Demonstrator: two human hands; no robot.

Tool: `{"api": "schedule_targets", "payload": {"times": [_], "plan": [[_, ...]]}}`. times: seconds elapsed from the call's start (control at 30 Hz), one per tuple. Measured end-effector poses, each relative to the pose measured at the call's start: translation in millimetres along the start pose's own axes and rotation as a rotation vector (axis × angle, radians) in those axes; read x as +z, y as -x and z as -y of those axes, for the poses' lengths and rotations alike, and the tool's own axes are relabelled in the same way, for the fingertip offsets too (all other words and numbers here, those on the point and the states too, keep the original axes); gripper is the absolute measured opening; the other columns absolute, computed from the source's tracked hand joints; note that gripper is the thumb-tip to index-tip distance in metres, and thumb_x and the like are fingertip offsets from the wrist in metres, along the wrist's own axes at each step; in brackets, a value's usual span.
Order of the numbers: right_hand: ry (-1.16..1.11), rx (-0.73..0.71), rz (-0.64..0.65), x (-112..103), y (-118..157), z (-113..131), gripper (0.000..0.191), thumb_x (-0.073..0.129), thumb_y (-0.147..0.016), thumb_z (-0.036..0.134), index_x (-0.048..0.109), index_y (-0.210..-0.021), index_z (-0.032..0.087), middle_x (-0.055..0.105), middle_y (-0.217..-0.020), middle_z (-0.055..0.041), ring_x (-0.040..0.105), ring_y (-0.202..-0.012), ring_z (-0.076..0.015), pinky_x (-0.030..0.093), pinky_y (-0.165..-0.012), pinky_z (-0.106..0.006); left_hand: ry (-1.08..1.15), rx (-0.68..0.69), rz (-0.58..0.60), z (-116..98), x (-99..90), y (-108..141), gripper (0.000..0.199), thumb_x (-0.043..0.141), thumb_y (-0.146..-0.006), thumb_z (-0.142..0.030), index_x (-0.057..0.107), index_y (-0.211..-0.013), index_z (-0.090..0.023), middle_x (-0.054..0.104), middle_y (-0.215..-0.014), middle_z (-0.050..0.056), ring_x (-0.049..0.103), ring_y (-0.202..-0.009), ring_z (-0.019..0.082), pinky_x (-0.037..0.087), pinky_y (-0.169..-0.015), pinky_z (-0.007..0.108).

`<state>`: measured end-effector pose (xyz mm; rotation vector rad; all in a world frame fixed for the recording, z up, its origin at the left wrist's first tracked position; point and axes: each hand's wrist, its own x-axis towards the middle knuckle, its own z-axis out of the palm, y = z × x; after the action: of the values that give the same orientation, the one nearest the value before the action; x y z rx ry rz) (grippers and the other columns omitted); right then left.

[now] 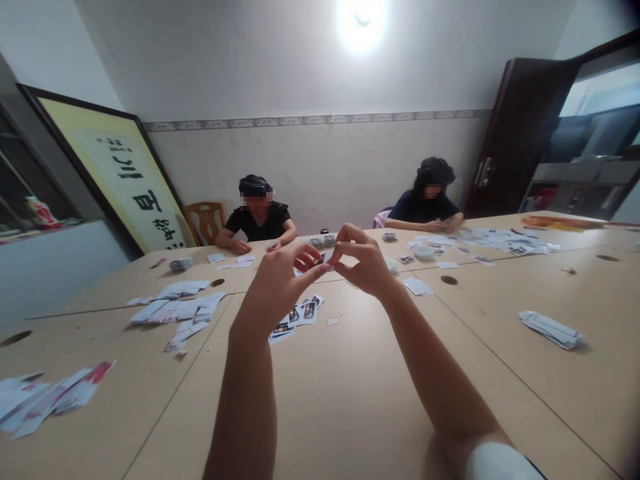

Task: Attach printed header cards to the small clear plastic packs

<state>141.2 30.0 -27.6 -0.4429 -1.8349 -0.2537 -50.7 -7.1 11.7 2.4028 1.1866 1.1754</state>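
Note:
Both my hands are raised over the middle of the table (345,387), fingertips nearly meeting. Between them is a small card (327,257), white with a dark part. My left hand (283,280) pinches its left side with thumb and fingers. At its right edge, my right hand (361,260) has thumb and index finger pressed together. Below and behind my left hand lie several printed cards (309,311) with dark pictures, spread and overlapping. A small white slip (333,321) rests on the table to the right of those cards.
White paper packets (175,310) are piled at left, with more (55,400) at the near left. A bundle of packets (550,330) lies at right. Two people (257,220) (425,207) sit across the table, among papers and small stacks. Round holes (449,280) pierce the tabletop.

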Motion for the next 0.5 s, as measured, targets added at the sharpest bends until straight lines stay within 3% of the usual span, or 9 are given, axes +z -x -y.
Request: {"api": "schedule_targets", "payload": {"times": [0.17,0.5], "plan": [[-0.010,-0.067,0.026,-2,-3,9,0.023,0.064,-0.090,0.009,0.059,-0.072,0.022,0.050,-0.079,0.0018,0.051,-0.071,-0.0130,0.042,-0.068,-0.030,-0.052,0.001,-0.022,-2,-0.3,2,0.021,0.069,-0.088,-0.043,0.081,-0.086,-0.025,0.079,-0.079,0.002,0.072,-0.070,0.020,0.054,-0.068,0.033],[-0.099,-0.010,0.102,-13,-3,16,0.017,0.065,-0.094,0.012,0.068,-0.081,0.022,0.055,-0.084,0.0004,0.058,-0.076,-0.0122,0.048,-0.068,-0.028,0.108,-0.034,-0.025,4,2.4,2,0.013,0.070,-0.081,-0.031,0.082,-0.082,-0.025,0.077,-0.074,0.002,0.071,-0.065,0.020,0.054,-0.066,0.034]]}}
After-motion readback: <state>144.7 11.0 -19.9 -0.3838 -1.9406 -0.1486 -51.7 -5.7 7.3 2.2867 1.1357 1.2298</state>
